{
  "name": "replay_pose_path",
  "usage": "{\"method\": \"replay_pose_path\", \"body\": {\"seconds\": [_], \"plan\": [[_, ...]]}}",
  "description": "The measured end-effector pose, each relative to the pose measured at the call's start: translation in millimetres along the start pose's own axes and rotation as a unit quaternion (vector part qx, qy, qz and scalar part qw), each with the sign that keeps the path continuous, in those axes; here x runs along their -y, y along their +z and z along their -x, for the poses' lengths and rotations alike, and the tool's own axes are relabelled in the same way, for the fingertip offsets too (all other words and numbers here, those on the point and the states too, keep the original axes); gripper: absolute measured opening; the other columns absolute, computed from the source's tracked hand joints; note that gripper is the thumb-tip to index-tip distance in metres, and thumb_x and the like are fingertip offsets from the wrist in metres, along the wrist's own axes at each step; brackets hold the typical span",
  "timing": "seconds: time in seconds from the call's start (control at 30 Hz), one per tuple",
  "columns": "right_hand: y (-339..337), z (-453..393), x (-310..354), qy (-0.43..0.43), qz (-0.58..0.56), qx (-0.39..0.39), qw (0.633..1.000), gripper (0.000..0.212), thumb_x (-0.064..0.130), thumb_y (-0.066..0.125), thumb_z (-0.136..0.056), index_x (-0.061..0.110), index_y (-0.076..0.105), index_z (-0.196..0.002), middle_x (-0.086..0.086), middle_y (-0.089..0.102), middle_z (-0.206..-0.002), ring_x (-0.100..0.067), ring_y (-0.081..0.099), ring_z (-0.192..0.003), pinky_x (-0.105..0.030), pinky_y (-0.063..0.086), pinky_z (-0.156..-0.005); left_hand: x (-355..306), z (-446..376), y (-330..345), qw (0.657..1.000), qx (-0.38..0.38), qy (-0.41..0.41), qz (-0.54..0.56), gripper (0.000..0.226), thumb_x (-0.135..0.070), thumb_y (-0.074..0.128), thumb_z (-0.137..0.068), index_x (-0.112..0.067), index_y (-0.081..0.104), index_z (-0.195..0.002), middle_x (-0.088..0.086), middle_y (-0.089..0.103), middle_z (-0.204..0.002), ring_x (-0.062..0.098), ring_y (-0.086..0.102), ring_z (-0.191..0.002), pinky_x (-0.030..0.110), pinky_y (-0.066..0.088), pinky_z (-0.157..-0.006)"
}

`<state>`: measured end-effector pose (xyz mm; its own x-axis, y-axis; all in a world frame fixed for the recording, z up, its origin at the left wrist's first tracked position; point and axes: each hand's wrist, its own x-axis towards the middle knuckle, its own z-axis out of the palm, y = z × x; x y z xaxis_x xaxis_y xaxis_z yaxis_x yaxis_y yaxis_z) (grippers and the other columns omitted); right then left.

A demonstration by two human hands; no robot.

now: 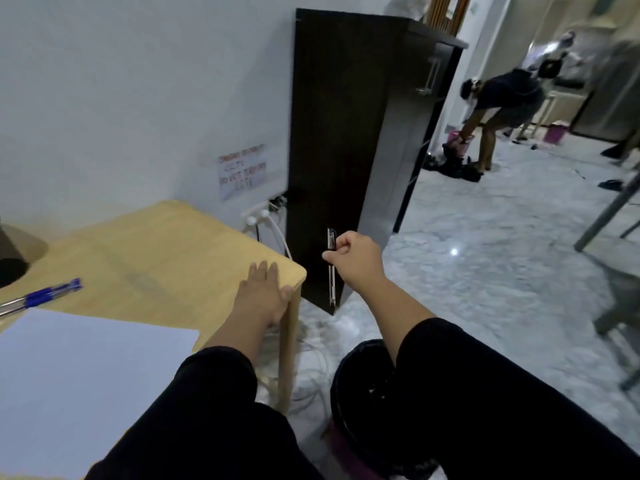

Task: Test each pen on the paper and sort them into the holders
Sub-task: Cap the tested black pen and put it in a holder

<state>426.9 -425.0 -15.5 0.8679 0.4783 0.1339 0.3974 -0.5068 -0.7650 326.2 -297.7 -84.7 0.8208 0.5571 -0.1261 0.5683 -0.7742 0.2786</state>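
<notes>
My right hand point(356, 258) is held out past the table's right edge, fist shut on a black-capped pen point(331, 268) that hangs upright, tip down, above the floor. A dark bin point(349, 393) lined with a black bag stands on the floor below my right forearm. My left hand point(265, 292) lies flat, fingers apart, on the right corner of the wooden table point(166, 251). A blue pen point(41, 297) lies on the table at the far left. A white sheet of paper point(79, 382) covers the near left part of the table.
A tall dark cabinet point(349, 140) stands against the wall just beyond the table. Wall sockets with white cables point(266, 216) sit behind the table corner, and cables trail over the floor. A dark container point(14, 261) shows at the left edge. A person bends over far back right.
</notes>
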Motion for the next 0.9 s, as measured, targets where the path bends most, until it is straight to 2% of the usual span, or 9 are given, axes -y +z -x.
{"method": "replay_pose_path", "body": {"seconds": [0.2, 0.37, 0.5, 0.6, 0.67, 0.73, 0.8, 0.9], "plan": [[-15, -14, -67, 0.049, 0.000, -0.005, 0.999, 0.016, 0.018, 0.070, -0.077, 0.015, 0.054, -0.075, 0.004, 0.051, -0.061, -0.022, 0.057, -0.076, -0.031, 0.048, -0.072, -20, -33, 18, 0.997, -0.063, -0.028, -0.017, 0.053, -0.034, 0.021, -0.098, -0.010, 0.016, -0.144, 0.010, 0.014, -0.156, 0.028, 0.009, -0.144, 0.048, 0.017, -0.113], [-25, -22, -111, 0.075, 0.015, 0.000, 0.997, 0.014, 0.016, 0.067, -0.077, 0.013, 0.053, -0.076, 0.005, 0.049, -0.058, -0.018, 0.052, -0.072, -0.026, 0.039, -0.059, -18, -38, 31, 0.989, -0.140, -0.020, -0.047, 0.050, -0.028, 0.026, -0.096, -0.008, 0.026, -0.142, 0.012, 0.027, -0.151, 0.029, 0.021, -0.140, 0.048, 0.023, -0.111], [-34, -23, -141, 0.104, 0.046, 0.015, 0.993, 0.012, 0.015, 0.066, -0.078, 0.012, 0.054, -0.079, -0.002, 0.055, -0.069, -0.025, 0.058, -0.077, -0.034, 0.049, -0.068, -17, -40, 32, 0.987, -0.146, -0.021, -0.057, 0.050, -0.027, 0.025, -0.096, -0.009, 0.027, -0.142, 0.013, 0.027, -0.151, 0.029, 0.022, -0.140, 0.048, 0.022, -0.111], [-39, -20, -158, 0.121, 0.109, 0.053, 0.985, 0.011, 0.015, 0.061, -0.080, 0.010, 0.057, -0.089, -0.011, 0.063, -0.086, -0.030, 0.062, -0.088, -0.035, 0.049, -0.066, -16, -41, 32, 0.987, -0.141, -0.026, -0.066, 0.050, -0.028, 0.024, -0.096, -0.009, 0.027, -0.142, 0.012, 0.027, -0.151, 0.029, 0.022, -0.140, 0.048, 0.022, -0.111], [-40, -18, -163, 0.136, 0.189, 0.120, 0.965, 0.032, 0.021, 0.059, -0.084, 0.011, 0.054, -0.114, -0.012, 0.062, -0.108, -0.028, 0.058, -0.102, -0.032, 0.045, -0.070, -17, -42, 31, 0.989, -0.131, -0.030, -0.067, 0.050, -0.029, 0.022, -0.096, -0.010, 0.025, -0.142, 0.011, 0.025, -0.152, 0.028, 0.020, -0.141, 0.047, 0.020, -0.112], [-38, -16, -165, 0.135, 0.251, 0.169, 0.943, 0.049, 0.024, 0.054, -0.089, 0.012, 0.040, -0.134, -0.011, 0.051, -0.131, -0.028, 0.048, -0.120, -0.035, 0.044, -0.085, -19, -42, 29, 0.990, -0.119, -0.035, -0.066, 0.050, -0.030, 0.021, -0.097, -0.011, 0.023, -0.143, 0.010, 0.023, -0.153, 0.027, 0.018, -0.142, 0.046, 0.019, -0.113], [-33, -15, -160, 0.112, 0.288, 0.190, 0.932, 0.053, 0.027, 0.048, -0.093, 0.011, 0.031, -0.140, -0.011, 0.038, -0.144, -0.028, 0.036, -0.132, -0.038, 0.038, -0.100, -20, -42, 27, 0.992, -0.106, -0.039, -0.058, 0.051, -0.030, 0.020, -0.097, -0.011, 0.021, -0.144, 0.010, 0.020, -0.154, 0.027, 0.016, -0.142, 0.046, 0.017, -0.114], [-28, -15, -140, 0.054, 0.333, 0.203, 0.919, 0.057, 0.033, 0.039, -0.096, 0.007, 0.023, -0.144, -0.011, 0.024, -0.153, -0.028, 0.020, -0.142, -0.040, 0.028, -0.110, -24, -40, 17, 0.995, -0.065, -0.048, -0.052, 0.052, -0.031, 0.022, -0.097, -0.009, 0.018, -0.144, 0.012, 0.018, -0.154, 0.027, 0.014, -0.142, 0.044, 0.018, -0.115]]}}
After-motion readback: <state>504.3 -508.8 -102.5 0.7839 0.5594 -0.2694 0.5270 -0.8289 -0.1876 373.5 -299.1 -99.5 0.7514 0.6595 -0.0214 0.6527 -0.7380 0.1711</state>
